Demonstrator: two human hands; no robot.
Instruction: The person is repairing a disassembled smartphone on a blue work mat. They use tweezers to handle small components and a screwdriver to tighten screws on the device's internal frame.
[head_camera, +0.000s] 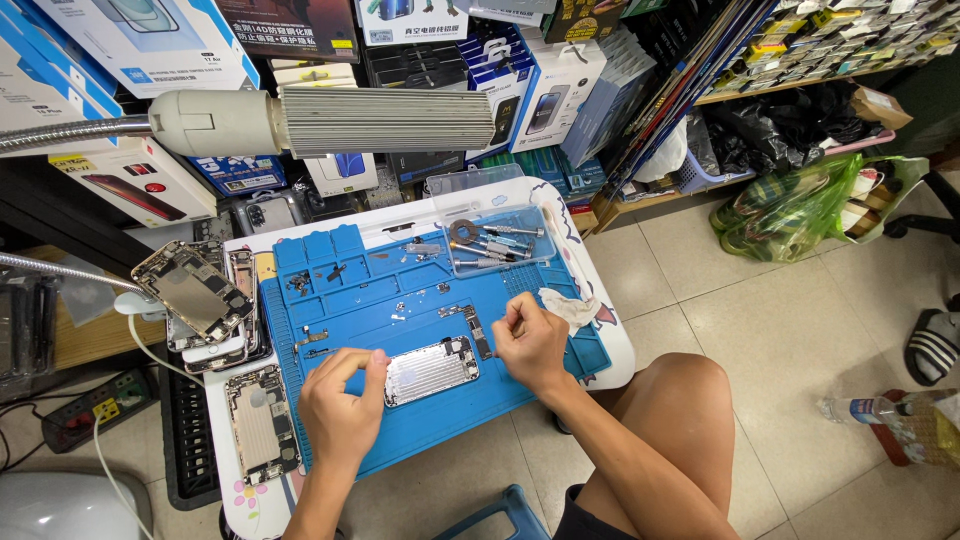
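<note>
a person's left hand (340, 405) presses its curled fingers and thumb against the left edge of a silver phone housing (432, 369), steadying it on a blue repair mat (420, 425). the right hand (530, 342), just right of the housing, is closed narrow around a thin tool, too small to identify, with its tip pointing down at the mat. a narrow circuit board (476, 328) lies just above the housing's right corner, touching neither hand. small screws and brackets (312, 336) are scattered on the mat up and left of the housing. a clear plastic tray (497, 240) of screwdrivers sits well above the housing at the mat's far edge, and a crumpled white cloth (570, 305) lies to the upper right. left of the housing, off the mat, a stack of stripped phone frames (200, 300) rests on the white bench (600, 335), with another open phone body (260, 422) below it. a lamp head (385, 120) hangs over the far side.
</note>
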